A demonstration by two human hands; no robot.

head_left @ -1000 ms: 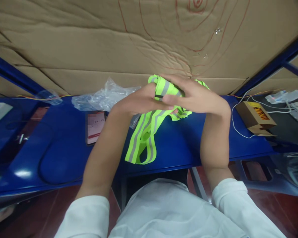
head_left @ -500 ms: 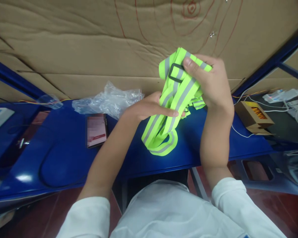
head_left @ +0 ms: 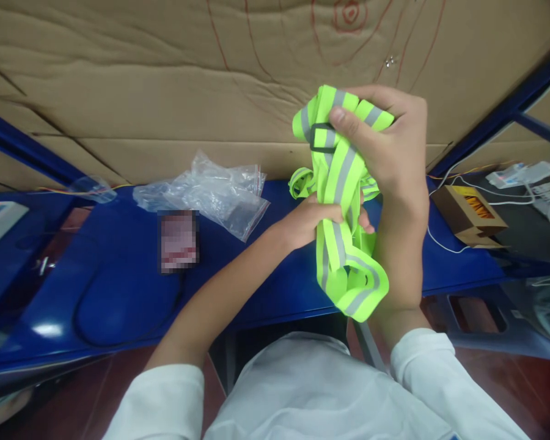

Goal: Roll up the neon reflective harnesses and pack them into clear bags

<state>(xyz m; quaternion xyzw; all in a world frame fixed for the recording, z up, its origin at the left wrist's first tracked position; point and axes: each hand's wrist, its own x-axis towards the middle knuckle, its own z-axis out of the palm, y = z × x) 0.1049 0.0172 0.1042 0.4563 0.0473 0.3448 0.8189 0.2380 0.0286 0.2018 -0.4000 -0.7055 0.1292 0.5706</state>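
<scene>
A neon yellow-green reflective strap vest (head_left: 341,183) with grey bands and a black plastic buckle hangs bunched above the blue table (head_left: 119,281). My right hand (head_left: 387,146) is raised and grips the top of the bundle, thumb pressed beside the buckle. My left hand (head_left: 314,221) is closed around the straps lower down, at the middle of the bundle. A loop of strap dangles below both hands, in front of my right wrist.
Crumpled clear plastic bags (head_left: 211,192) lie on the table by the cardboard wall (head_left: 165,91). A phone (head_left: 178,239) with a black cable lies left of my left arm. An open small cardboard box (head_left: 468,215) and white wires sit at the right.
My right hand lifted the vest off the table and holds it high. My left hand went from flat under the straps to closed around them; the hanging loop swung towards my right wrist.
</scene>
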